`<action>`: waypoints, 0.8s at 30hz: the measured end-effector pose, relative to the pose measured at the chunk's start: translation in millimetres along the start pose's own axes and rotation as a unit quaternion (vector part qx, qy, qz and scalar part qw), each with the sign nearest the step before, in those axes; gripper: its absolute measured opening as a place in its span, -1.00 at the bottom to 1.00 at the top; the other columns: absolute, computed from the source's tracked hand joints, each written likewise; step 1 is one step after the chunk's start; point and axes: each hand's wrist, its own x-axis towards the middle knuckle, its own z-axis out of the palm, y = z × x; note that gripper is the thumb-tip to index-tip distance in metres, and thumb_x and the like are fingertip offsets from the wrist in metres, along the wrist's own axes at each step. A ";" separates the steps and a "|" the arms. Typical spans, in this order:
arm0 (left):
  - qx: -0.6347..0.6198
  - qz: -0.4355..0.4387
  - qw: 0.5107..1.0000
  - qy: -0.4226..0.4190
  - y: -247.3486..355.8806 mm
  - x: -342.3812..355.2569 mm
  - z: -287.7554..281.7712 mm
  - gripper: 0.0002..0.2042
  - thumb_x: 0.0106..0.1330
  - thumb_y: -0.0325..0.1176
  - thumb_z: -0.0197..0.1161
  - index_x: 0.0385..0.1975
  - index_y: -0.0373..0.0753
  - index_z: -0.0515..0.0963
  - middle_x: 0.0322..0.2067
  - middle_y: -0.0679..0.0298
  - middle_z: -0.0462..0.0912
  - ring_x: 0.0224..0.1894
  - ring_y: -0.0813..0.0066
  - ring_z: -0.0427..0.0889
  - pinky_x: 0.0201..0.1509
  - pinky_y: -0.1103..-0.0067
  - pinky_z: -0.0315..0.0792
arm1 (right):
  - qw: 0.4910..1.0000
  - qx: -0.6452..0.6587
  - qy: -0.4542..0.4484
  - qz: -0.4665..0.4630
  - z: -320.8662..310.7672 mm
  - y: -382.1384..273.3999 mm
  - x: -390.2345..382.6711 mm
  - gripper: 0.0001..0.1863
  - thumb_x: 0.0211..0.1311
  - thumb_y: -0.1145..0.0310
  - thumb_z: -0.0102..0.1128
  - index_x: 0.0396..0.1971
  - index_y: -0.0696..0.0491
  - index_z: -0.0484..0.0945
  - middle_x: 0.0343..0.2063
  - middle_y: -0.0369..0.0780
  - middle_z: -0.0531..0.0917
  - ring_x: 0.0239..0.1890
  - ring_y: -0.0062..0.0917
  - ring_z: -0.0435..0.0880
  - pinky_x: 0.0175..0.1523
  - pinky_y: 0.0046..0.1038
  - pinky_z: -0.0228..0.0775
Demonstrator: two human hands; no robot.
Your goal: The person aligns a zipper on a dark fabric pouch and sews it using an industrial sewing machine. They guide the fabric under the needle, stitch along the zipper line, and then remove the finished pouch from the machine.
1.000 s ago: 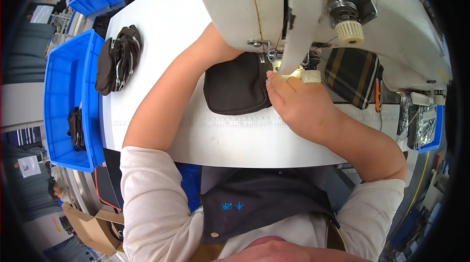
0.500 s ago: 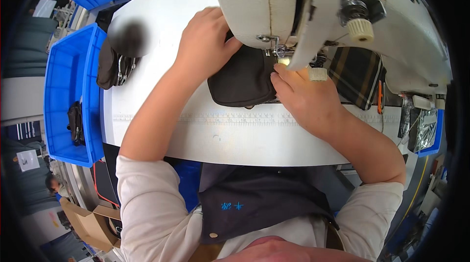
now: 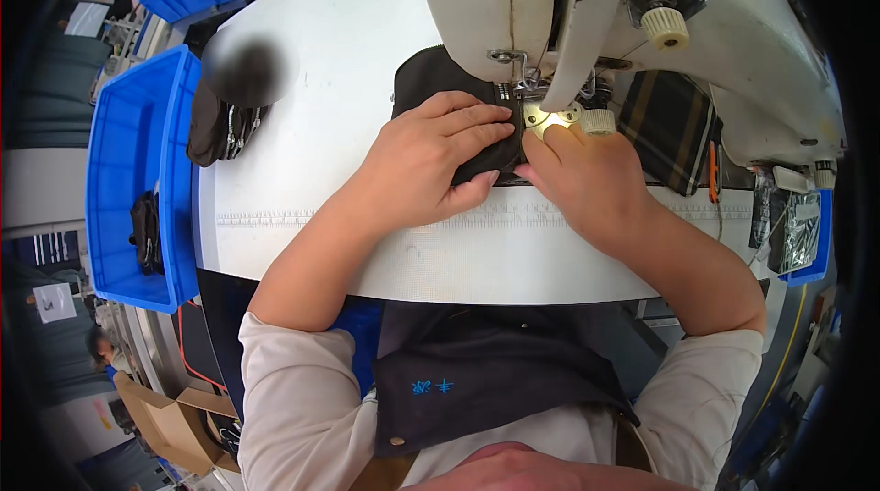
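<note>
A dark brown fabric pouch with a rounded outline and a zipper along its edge lies on the white table, its right edge at the needle area of a sewing machine. My left hand rests on the pouch's near part, fingers stretched to the right and thumb apart. Close to the lit needle plate, my right hand has its fingers bent in a pinch at the pouch's right edge. The fingers hide part of that edge.
Dark pieces with zippers lie at the table's left, partly blurred. Beside them stands a blue bin holding a dark item. Right of the needle are plaid fabric and an orange-handled tool. A printed ruler crosses the table.
My left hand has moved from the pouch's far left edge toward me and now lies on top of it. The pouch has turned and shifted away from me. My right hand stays near the needle.
</note>
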 end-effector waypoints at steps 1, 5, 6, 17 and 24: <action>-0.002 -0.004 1.000 0.002 0.8 0.0 0.6 -0.53 0.10 -0.32 0.44 0.05 -0.31 0.70 0.14 0.18 0.72 0.13 0.08 0.64 0.16 0.34 0.61 | 1.000 -0.004 -0.009 -0.004 -0.2 -0.5 -1.3 -0.77 0.23 0.19 0.41 -0.34 0.03 0.62 -0.52 -0.30 0.59 -0.45 -0.45 0.70 -0.37 -0.36 0.51; -0.004 -0.016 1.000 0.007 7.4 0.7 5.4 -0.55 0.12 -0.30 0.44 0.04 -0.32 0.70 0.13 0.19 0.72 0.14 0.07 0.64 0.17 0.34 0.61 | 0.999 -0.003 -0.025 -0.030 -0.1 -1.4 -9.0 -0.74 0.22 0.24 0.39 -0.25 0.13 0.66 -0.52 -0.29 0.55 -0.45 -0.46 0.67 -0.36 -0.36 0.48; -0.002 -0.017 1.000 0.007 8.3 0.6 5.8 -0.55 0.13 -0.30 0.44 0.04 -0.32 0.70 0.13 0.20 0.72 0.14 0.07 0.64 0.17 0.34 0.61 | 0.999 0.001 -0.023 -0.038 0.1 -1.8 -10.1 -0.72 0.22 0.26 0.39 -0.23 0.16 0.67 -0.52 -0.29 0.54 -0.44 -0.46 0.66 -0.36 -0.37 0.48; 0.042 -0.015 0.999 0.019 0.3 6.5 8.7 -0.56 0.17 -0.22 0.43 0.02 -0.34 0.72 0.10 0.22 0.72 0.12 0.23 0.61 0.18 0.43 0.59 | 0.998 -0.011 -0.016 -0.053 3.8 -2.0 -9.3 -0.73 0.23 0.33 0.32 -0.15 0.18 0.68 -0.50 -0.29 0.54 -0.41 -0.47 0.64 -0.33 -0.38 0.44; -0.033 -0.036 0.999 -0.017 -8.9 7.8 1.7 -0.54 0.21 -0.27 0.42 0.12 -0.28 0.67 0.20 0.16 0.66 0.29 0.03 0.54 0.34 0.30 0.49 | 0.997 0.025 -0.010 -0.075 1.3 -3.0 -7.3 -0.67 0.28 0.30 0.34 -0.06 0.18 0.71 -0.51 -0.29 0.58 -0.44 -0.43 0.65 -0.36 -0.34 0.45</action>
